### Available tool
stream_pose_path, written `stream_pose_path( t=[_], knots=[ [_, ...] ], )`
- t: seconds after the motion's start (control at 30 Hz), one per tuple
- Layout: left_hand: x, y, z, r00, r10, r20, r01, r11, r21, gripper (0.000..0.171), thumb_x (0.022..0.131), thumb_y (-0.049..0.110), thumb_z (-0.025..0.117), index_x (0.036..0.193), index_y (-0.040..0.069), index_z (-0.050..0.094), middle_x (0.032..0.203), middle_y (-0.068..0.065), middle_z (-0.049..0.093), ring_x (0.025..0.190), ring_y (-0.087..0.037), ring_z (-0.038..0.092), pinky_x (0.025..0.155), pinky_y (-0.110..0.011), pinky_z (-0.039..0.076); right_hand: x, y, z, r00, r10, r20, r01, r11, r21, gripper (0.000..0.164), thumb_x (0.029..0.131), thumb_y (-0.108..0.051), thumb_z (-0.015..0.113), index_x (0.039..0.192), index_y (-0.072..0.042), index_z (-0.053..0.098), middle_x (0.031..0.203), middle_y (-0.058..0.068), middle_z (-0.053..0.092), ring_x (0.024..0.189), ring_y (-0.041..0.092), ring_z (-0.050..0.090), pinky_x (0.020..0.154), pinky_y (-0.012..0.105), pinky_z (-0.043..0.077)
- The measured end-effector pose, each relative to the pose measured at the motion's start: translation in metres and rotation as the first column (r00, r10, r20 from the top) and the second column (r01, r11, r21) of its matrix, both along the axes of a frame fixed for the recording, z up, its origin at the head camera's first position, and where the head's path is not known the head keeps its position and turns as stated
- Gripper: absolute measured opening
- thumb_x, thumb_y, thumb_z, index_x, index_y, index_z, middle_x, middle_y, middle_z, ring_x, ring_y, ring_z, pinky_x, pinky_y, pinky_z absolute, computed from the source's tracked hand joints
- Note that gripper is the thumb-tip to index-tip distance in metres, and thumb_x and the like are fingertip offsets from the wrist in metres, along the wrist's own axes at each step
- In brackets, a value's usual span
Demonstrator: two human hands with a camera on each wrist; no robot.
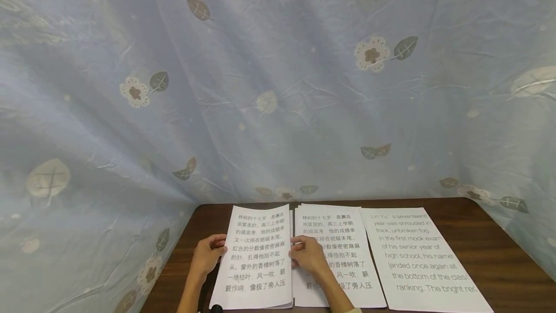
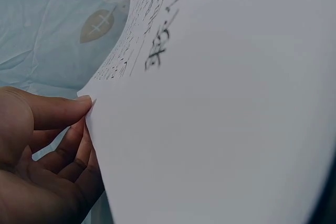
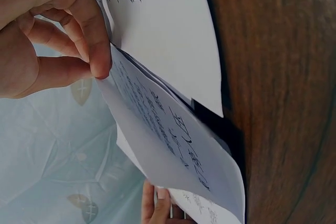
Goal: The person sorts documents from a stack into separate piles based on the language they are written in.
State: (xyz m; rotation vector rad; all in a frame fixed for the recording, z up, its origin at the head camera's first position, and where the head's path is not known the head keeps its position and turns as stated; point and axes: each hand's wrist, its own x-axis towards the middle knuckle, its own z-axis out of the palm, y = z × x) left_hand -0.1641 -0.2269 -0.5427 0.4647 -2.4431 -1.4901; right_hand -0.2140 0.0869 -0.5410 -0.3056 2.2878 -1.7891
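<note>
A white sheet of paper [image 1: 256, 257] printed with large Chinese text is raised over other sheets at the left of the table. At its left edge, my left hand [image 1: 206, 256] pinches it between thumb and fingers. The left wrist view shows that thumb of the left hand [image 2: 47, 145] on the sheet's printed face [image 2: 199, 129]. My right hand [image 1: 310, 257] pinches the right edge, overlapping the middle stack in the head view. In the right wrist view, the right hand [image 3: 68, 40] grips with thumb and forefinger, and the sheet [image 3: 173, 145] bows below it.
Beside the held sheet lies a middle stack of Chinese-text pages [image 1: 347, 264]. Farther right is a page with English text [image 1: 421, 260]. All rest on a dark brown wooden table [image 1: 499, 255]. A pale blue patterned curtain [image 1: 278, 110] hangs behind it.
</note>
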Motion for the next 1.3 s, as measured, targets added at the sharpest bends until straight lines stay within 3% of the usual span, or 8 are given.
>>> stream_pose_path(
  t=[0.47, 0.8, 1.07, 1.3],
  knots=[
    [0.005, 0.003, -0.003, 1.000, 0.001, -0.001, -0.001, 1.000, -0.010, 0.033, 0.096, -0.006, 0.068, 0.129, -0.007, 0.070, 0.113, -0.021, 0.072, 0.094, -0.023, 0.069, 0.073, -0.031, 0.062, 0.001, 0.000, -0.004, 1.000, -0.006, -0.003, 0.006, 1.000, 0.018, 0.044, 0.090, -0.003, 0.074, 0.132, 0.008, 0.067, 0.098, 0.010, 0.073, 0.074, 0.015, 0.070, 0.064, 0.028, 0.063],
    [0.005, 0.002, -0.005, 1.000, 0.004, -0.001, -0.004, 1.000, -0.019, 0.032, 0.096, -0.004, 0.069, 0.128, -0.005, 0.071, 0.112, -0.019, 0.073, 0.093, -0.023, 0.069, 0.073, -0.031, 0.062, 0.003, 0.002, -0.006, 1.000, -0.019, -0.012, 0.019, 0.998, 0.054, 0.041, 0.090, -0.004, 0.075, 0.130, 0.006, 0.069, 0.095, 0.008, 0.075, 0.067, 0.013, 0.071, 0.059, 0.024, 0.057],
    [0.005, 0.001, 0.004, 0.999, 0.041, -0.013, -0.041, 0.998, -0.049, 0.032, 0.096, 0.002, 0.073, 0.126, -0.009, 0.071, 0.106, -0.020, 0.075, 0.083, -0.019, 0.071, 0.062, -0.026, 0.061, 0.001, 0.010, 0.002, 0.997, -0.038, -0.068, 0.046, 0.991, 0.125, 0.035, 0.092, -0.008, 0.074, 0.125, 0.004, 0.072, 0.092, 0.008, 0.077, 0.064, 0.015, 0.072, 0.060, 0.029, 0.058],
    [0.001, 0.012, 0.019, 0.999, 0.040, -0.001, -0.040, 0.998, -0.047, 0.034, 0.098, 0.007, 0.073, 0.130, -0.005, 0.071, 0.109, -0.016, 0.074, 0.083, -0.021, 0.068, 0.065, -0.026, 0.060, -0.005, 0.031, 0.011, 0.997, -0.059, -0.059, 0.066, 0.991, 0.117, 0.035, 0.093, -0.009, 0.075, 0.125, 0.005, 0.072, 0.097, 0.011, 0.074, 0.068, 0.017, 0.073, 0.064, 0.032, 0.064]
  ],
)
